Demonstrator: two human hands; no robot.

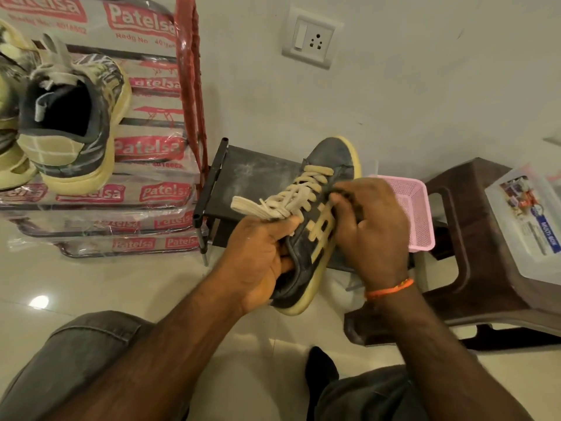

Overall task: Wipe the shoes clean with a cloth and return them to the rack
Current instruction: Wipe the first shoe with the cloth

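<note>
A dark grey sneaker (309,238) with cream laces, cream stripes and a yellowed sole is held in the air over a small black shelf (258,174), toe pointing away. My left hand (261,262) grips its heel and collar from the left. My right hand (370,226) is bunched against the shoe's right side by the laces, fingers curled. No cloth can be made out in either hand. The matching sneaker (69,123) stands heel towards me on the plastic-wrapped shoe rack (127,192) at the upper left.
A pink mesh basket (417,208) sits behind my right hand. To the right stands a brown plastic stool (467,247) with a clear lidded box (528,220) on it. A wall socket (312,38) is above. My knees frame the tiled floor below.
</note>
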